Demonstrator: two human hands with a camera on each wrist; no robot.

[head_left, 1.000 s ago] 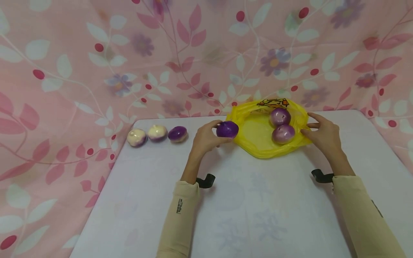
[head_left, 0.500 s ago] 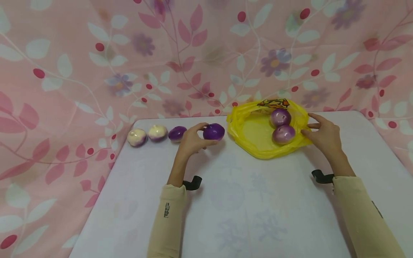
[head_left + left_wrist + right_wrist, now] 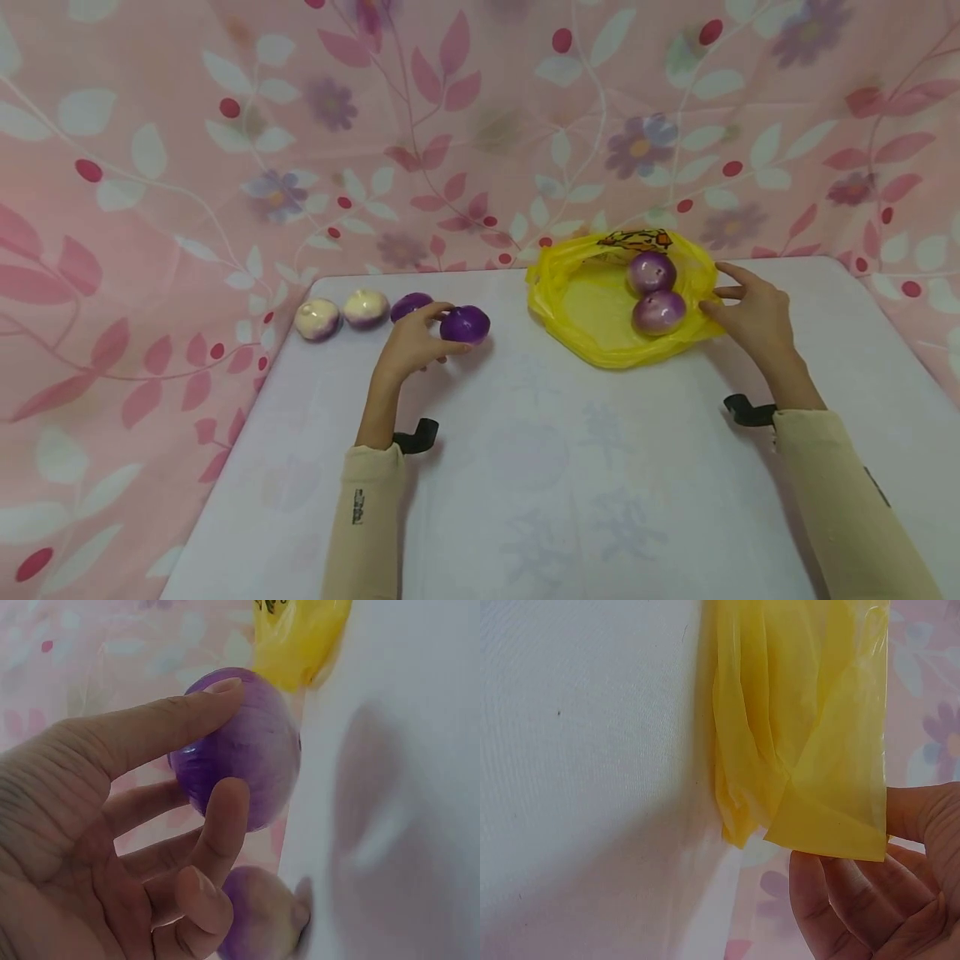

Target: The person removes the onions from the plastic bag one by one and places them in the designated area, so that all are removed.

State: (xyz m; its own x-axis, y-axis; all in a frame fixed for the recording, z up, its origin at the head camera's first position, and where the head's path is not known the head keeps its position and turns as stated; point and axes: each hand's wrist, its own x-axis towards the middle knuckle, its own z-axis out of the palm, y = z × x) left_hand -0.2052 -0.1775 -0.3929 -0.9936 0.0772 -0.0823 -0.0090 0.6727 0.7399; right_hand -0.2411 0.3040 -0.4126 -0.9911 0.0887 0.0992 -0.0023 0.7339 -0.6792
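My left hand (image 3: 408,346) pinches a glossy purple onion (image 3: 465,326) between thumb and fingers. In the left wrist view, this onion (image 3: 244,750) fades from deep purple to a pale side, and its shadow falls on the tabletop apart from it. At the right, a yellow plastic bag (image 3: 592,312) lies with its mouth spread wide. Two purple onions (image 3: 651,273) rest inside it, one behind the other. My right hand (image 3: 753,312) holds the bag's right edge; the right wrist view shows thumb and fingers at the yellow film (image 3: 825,825).
To the left, two cream-coloured onions (image 3: 317,319) with purple edges and one purple onion (image 3: 411,307) sit in a row, the purple one partly behind my left hand. A floral curtain (image 3: 480,142) hangs behind the white-covered table (image 3: 525,500).
My left hand has moved left and slightly nearer the front with the onion, away from the bag and towards the row. The right hand and bag stay in place.
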